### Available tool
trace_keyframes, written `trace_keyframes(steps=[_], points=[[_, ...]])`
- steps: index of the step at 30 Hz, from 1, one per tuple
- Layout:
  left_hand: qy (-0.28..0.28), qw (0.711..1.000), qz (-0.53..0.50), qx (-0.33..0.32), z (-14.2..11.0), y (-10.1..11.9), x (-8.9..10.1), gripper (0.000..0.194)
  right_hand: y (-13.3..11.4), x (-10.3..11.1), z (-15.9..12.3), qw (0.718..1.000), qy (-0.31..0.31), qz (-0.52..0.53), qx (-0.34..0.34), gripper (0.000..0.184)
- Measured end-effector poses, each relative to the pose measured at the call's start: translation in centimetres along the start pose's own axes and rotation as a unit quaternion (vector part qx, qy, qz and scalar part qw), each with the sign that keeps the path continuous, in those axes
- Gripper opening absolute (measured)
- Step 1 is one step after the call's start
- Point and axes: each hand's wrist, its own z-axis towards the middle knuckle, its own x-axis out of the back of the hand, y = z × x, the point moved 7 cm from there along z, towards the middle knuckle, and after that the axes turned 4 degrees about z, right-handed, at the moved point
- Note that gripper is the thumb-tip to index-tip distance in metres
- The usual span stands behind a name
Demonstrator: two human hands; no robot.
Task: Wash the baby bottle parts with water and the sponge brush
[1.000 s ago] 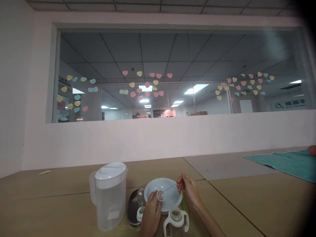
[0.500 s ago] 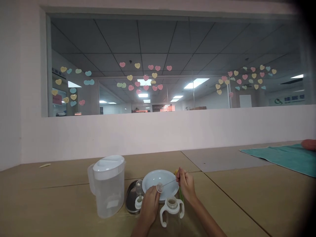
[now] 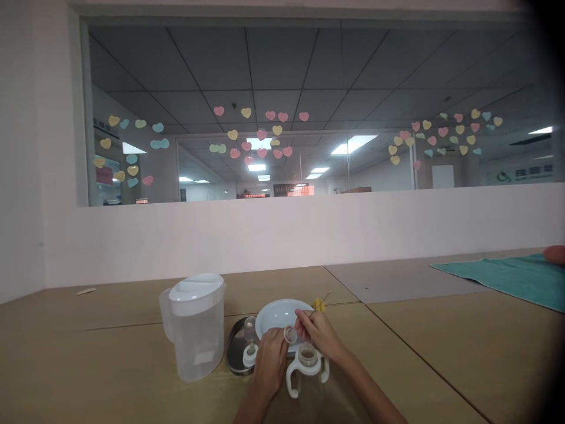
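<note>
Pinching: left fingers [image 3: 279, 334] a round piece [image 3: 290, 335], right fingers [image 3: 301, 319] a thin stick [image 3: 327, 295], near bowl [image 3: 274, 314].

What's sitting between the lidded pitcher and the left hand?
In the head view, a metal tray with a white-ringed piece in it lies between the pitcher and left hand.

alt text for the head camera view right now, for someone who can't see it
Two bare hands meet at a light bowl: the left holds a small round clear piece, the right a thin stick. An open two-handled bottle stands in front, a metal tray and a lidded clear pitcher to the left.
</note>
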Motion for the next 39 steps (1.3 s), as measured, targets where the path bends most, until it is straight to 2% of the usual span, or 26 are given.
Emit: trace_keyframes(steps=[4, 7, 11, 17, 22, 30, 34, 36, 39], points=[[-0.016, 1.0, 0.026, -0.002, 0.1, 0.0, -0.3, 0.04, 0.3, 0.3, 0.3, 1.0, 0.0, 0.011, -0.001, 0.054], [-0.008, 0.999, 0.032, 0.003, 0.0, -0.1, -0.4, 0.038, -0.2, 0.0, 0.2, 1.0, -0.022, 0.008, 0.015, 0.051], [-0.005, 1.0, 0.018, -0.006, 0.0, 0.1, -0.3, 0.037, -0.2, -0.2, 0.2, 0.998, -0.05, 0.037, 0.004, 0.05], [-0.022, 1.0, 0.009, -0.004, 0.2, 0.7, 0.0, 0.036, -0.4, 0.4, 0.3, 1.0, -0.016, 0.016, 0.01, 0.053], [-0.033, 0.999, 0.025, -0.012, 0.2, 1.3, 0.0, 0.036, -0.1, 0.1, 0.2, 0.999, -0.04, 0.017, -0.004, 0.052], [-0.037, 0.997, 0.067, -0.01, 0.2, 1.5, -0.1, 0.033, 0.7, 0.2, 0.2, 0.999, -0.03, -0.029, 0.016, 0.054], [-0.024, 0.997, 0.072, 0.002, 0.3, 1.6, 0.1, 0.032, 0.9, 0.1, 0.3, 0.998, -0.058, 0.016, 0.009, 0.056], [-0.019, 0.997, 0.072, 0.01, 0.3, 1.6, 0.4, 0.032, 0.9, 0.8, 0.5, 0.998, -0.04, 0.048, 0.005, 0.056], [-0.024, 0.997, 0.075, 0.021, 0.3, 1.7, 0.6, 0.031, 0.3, 2.7, 0.6, 0.993, 0.046, 0.109, 0.023, 0.055]])
